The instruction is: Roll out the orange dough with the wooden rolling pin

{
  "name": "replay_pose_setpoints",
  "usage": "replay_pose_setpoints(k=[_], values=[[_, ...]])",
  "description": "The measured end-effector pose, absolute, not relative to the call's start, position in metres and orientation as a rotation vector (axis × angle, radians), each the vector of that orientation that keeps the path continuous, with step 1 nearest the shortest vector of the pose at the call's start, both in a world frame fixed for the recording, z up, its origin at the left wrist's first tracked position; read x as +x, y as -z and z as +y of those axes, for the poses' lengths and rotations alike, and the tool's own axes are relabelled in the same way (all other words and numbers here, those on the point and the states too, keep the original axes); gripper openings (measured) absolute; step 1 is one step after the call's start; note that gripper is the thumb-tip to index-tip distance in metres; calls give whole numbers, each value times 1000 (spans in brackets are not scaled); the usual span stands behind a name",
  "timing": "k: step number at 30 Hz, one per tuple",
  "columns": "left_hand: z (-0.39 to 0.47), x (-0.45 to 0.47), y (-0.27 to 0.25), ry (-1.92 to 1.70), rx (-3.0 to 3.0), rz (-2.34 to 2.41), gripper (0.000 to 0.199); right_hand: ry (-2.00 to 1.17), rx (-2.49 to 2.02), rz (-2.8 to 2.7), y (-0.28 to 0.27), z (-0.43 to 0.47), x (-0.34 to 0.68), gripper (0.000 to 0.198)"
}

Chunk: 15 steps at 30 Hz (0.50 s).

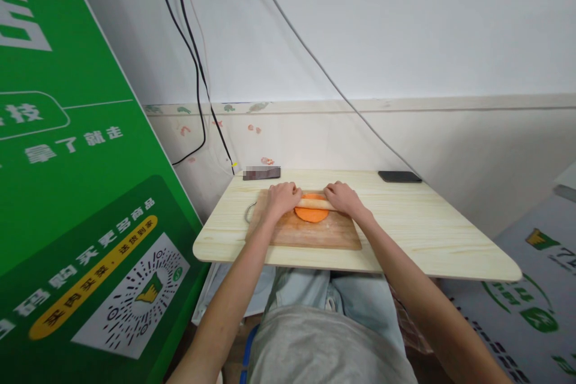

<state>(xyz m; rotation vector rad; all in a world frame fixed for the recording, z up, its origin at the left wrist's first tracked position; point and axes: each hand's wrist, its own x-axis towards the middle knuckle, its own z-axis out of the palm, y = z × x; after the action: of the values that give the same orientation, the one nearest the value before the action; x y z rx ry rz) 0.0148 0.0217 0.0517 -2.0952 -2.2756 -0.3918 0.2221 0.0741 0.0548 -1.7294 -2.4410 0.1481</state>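
A wooden rolling pin (pixel 314 204) lies across a flat, round piece of orange dough (pixel 312 215). The dough rests on a wooden cutting board (pixel 310 237) that has a metal ring handle at its left side. My left hand (pixel 284 197) is closed around the pin's left end. At the other end, my right hand (pixel 342 197) is wrapped over the pin. Both ends of the pin are hidden under my hands, and the pin covers part of the dough's upper half.
The board lies on a light wood-grain table (pixel 418 234). A dark phone-like object (pixel 261 173) sits at the back left, and a black phone (pixel 399 177) at the back right. Cables hang along the wall behind. A green printed panel (pixel 103 180) stands to the left.
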Motion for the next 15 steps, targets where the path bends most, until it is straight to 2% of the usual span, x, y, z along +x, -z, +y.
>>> replay_pose_setpoints(k=[8, 15], values=[[17, 17, -55, 384, -2098, -2287, 42, -114, -1592, -2444, -46, 42, 226, 48], [16, 17, -56, 371, -2088, -2286, 43, -112, -1645, -2488, -46, 52, 225, 51]])
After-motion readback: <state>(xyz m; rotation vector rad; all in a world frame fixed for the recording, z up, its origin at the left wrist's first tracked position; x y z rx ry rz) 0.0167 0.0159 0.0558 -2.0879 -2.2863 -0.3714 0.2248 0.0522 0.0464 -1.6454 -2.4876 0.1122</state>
